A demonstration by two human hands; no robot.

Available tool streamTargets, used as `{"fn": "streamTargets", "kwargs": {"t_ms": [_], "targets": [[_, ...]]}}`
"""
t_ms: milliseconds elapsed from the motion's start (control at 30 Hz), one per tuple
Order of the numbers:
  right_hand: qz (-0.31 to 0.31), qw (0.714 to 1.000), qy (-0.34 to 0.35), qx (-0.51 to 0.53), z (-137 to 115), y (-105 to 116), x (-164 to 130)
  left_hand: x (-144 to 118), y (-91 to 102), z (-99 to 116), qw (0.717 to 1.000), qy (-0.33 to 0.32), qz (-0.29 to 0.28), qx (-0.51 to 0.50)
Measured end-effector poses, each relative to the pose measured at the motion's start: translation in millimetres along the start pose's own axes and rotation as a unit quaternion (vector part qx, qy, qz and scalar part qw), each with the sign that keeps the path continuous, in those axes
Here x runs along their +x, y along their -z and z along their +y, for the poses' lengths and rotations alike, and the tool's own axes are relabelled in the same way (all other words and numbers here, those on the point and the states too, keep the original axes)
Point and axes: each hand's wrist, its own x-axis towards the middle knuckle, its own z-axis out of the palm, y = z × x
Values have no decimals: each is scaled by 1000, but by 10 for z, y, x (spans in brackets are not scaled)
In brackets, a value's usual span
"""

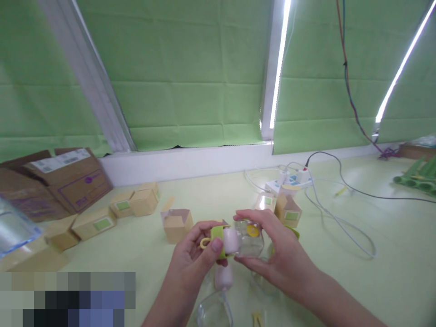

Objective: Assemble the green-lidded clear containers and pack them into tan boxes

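Pale green table [391, 254], brown carton [68, 177] at its far left edge, small tan boxes [143, 202] scattered mid-table. Right hand [275, 252] curled around a clear bottle [250, 238], held sideways just above the near-middle of the table. Left hand [194, 259] pinches the green cap [218, 238] at the bottle's neck, thumb on top.

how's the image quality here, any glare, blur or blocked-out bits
Head view: two bright light strips blow out to white against the green backdrop; the whole frame is soft, so the clear bottle between the left hand and right hand lacks crisp edges; the window frames lean inward, a wide-angle look; a pixelated block masks the lower-left corner.
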Motion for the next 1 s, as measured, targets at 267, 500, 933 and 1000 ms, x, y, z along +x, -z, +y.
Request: {"fn": "streamTargets", "kwargs": {"t_ms": [267, 500, 933, 1000], "targets": [[-11, 998, 58, -3, -7, 4, -15, 39, 67, -54, 999, 4, -48, 12], [-9, 996, 85, -12, 10, 19, -23, 10, 37, -40, 999, 15, -28, 4], [0, 996, 92, -17, 7, 6, -14, 15, 22, -20, 999, 21, -33, 3], [3, 996, 92, -18, -1, 6, -9, 24, 29, -26, 999, 19, -35, 15]]}}
